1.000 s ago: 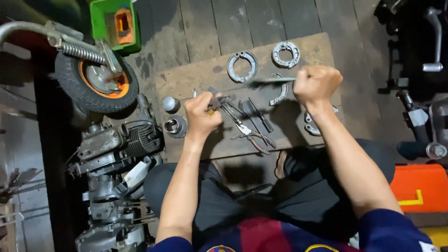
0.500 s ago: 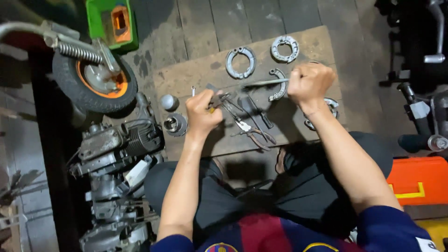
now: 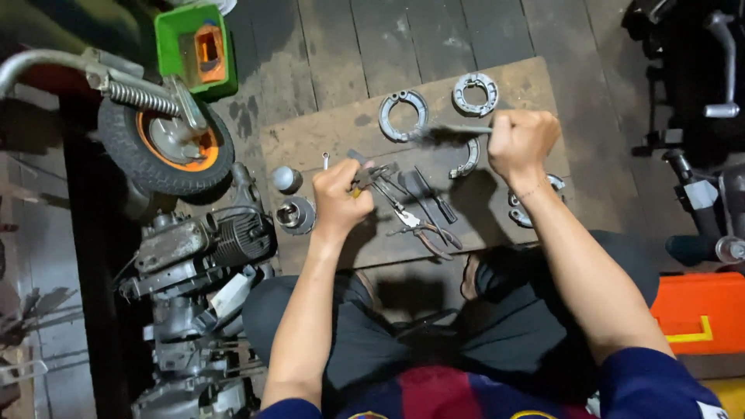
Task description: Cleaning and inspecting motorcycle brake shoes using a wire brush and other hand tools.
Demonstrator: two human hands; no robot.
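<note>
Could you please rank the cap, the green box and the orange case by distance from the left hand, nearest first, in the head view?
From the left hand:
1. Cap, just to its left on the board.
2. Green box, far upper left.
3. Orange case, far right on the floor.

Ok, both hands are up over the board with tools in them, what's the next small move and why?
Probably bring the right hand with its brush down onto the brake shoe just beside the bristles. The left hand already has a grip on a small tool, and the brush hovers blurred.
</note>
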